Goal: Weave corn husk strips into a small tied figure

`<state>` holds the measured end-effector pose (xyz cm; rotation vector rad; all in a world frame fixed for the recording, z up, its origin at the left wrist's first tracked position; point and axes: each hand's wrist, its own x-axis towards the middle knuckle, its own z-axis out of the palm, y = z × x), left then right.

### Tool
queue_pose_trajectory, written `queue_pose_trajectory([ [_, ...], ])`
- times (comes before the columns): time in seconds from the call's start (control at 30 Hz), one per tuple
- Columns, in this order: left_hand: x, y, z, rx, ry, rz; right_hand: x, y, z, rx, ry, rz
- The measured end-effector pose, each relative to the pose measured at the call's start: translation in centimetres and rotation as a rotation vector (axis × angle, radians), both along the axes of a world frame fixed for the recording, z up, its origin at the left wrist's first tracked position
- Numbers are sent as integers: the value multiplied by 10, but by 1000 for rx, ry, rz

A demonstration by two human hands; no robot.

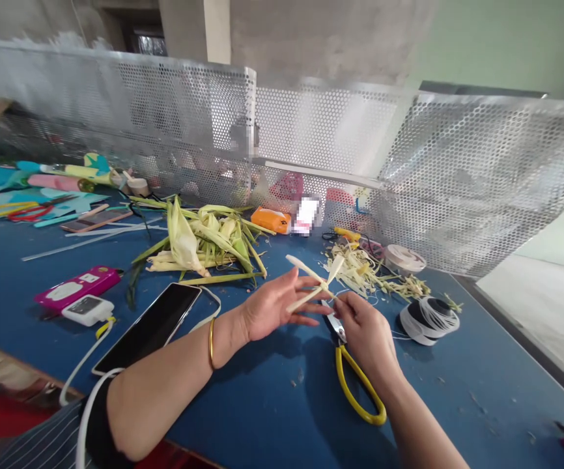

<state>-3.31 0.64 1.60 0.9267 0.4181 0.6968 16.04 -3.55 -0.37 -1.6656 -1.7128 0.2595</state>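
My right hand (365,329) pinches the stem end of a small pale corn husk piece (325,285), whose narrow petal-like arms spread out in several directions. Palm up, my left hand (275,303) has its fingers stretched apart just behind and below that piece, and one arm of it crosses the fingers. Beneath the right hand, yellow-handled scissors (360,394) lie on the blue table (267,404), their blades partly hidden. A spool of white thread (428,320) stands just right of the right hand, with loose thread running toward the hand.
Green corn husks (213,238) are heaped behind the left hand; husk scraps (360,267) lie at the back right. A black-screened phone (152,326), white cables and a pink device (79,290) are at left. Perforated metal panels (321,124) line the back edge.
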Motion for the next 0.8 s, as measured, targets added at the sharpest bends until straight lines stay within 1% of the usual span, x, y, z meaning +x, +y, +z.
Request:
queue_pose_trajectory([
  [0.07, 0, 1, -1, -25, 64, 15, 2, 0, 0, 45, -65, 6],
  [0.1, 1, 1, -2, -33, 111, 59, 2, 1, 0, 69, -94, 17],
  [0.2, 7, 0, -7, -48, 226, 257, 1, 2, 0, 124, -130, 82],
  [0.27, 12, -2, -10, -56, 264, 353, -2, 2, 0, 95, -56, 141],
  [0.37, 20, -6, -12, -66, 293, 416, -6, 3, -1, -1, 117, 175],
  [0.43, 23, -9, -11, -49, 305, 421, -6, 3, -3, -6, 144, 156],
  [0.47, 23, -9, -11, -37, 316, 402, -6, 2, -3, 11, 129, 147],
  [0.57, 18, -8, -9, 16, 370, 301, -4, 2, -3, 67, 69, 136],
  [0.63, 11, -4, -6, 56, 398, 262, -2, 2, -1, 73, 43, 127],
  [0.73, 1, 4, 1, 37, 390, 195, 0, 1, 3, 45, 35, 121],
  [0.8, -3, 7, 5, 24, 390, 176, 0, 0, 5, 44, 28, 119],
])
